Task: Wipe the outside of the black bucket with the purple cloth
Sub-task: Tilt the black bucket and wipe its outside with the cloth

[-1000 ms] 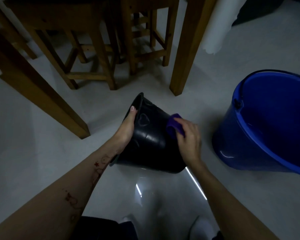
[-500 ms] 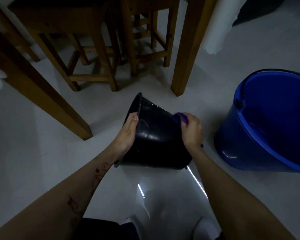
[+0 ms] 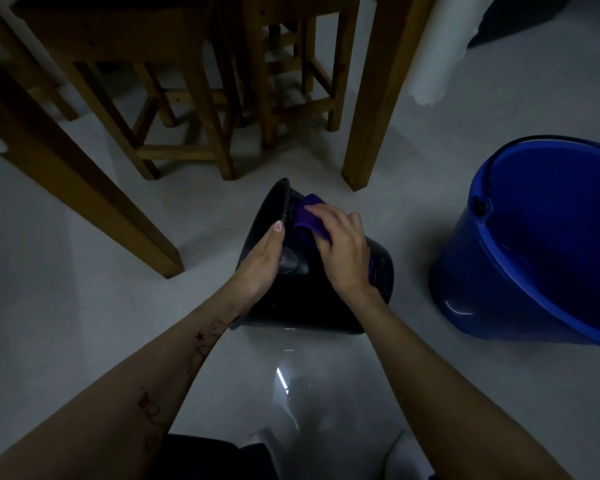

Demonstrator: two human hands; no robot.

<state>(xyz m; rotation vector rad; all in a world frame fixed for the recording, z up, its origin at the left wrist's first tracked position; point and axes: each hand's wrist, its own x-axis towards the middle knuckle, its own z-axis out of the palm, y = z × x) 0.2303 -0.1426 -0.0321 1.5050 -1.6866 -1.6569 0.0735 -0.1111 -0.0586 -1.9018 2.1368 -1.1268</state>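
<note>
The black bucket [image 3: 305,299] lies tilted on the pale floor, its mouth turned away from me toward the upper left. My left hand [image 3: 262,259] grips its left side, thumb up by the rim. My right hand [image 3: 343,249] presses the purple cloth [image 3: 307,218] against the upper outside wall, just behind the rim. Part of the cloth is hidden under my fingers; a strip of it shows below my palm on the right.
A large blue bucket [image 3: 520,258] stands tilted at the right. Wooden table legs [image 3: 368,109] and stools [image 3: 187,109] crowd the far side. A white cloth [image 3: 430,64] hangs at the upper right. The floor near me shines with a light reflection [image 3: 283,375].
My right hand has slid the purple cloth from the bucket's right side up and left onto the top wall near the rim. My left hand keeps its grip on the bucket.
</note>
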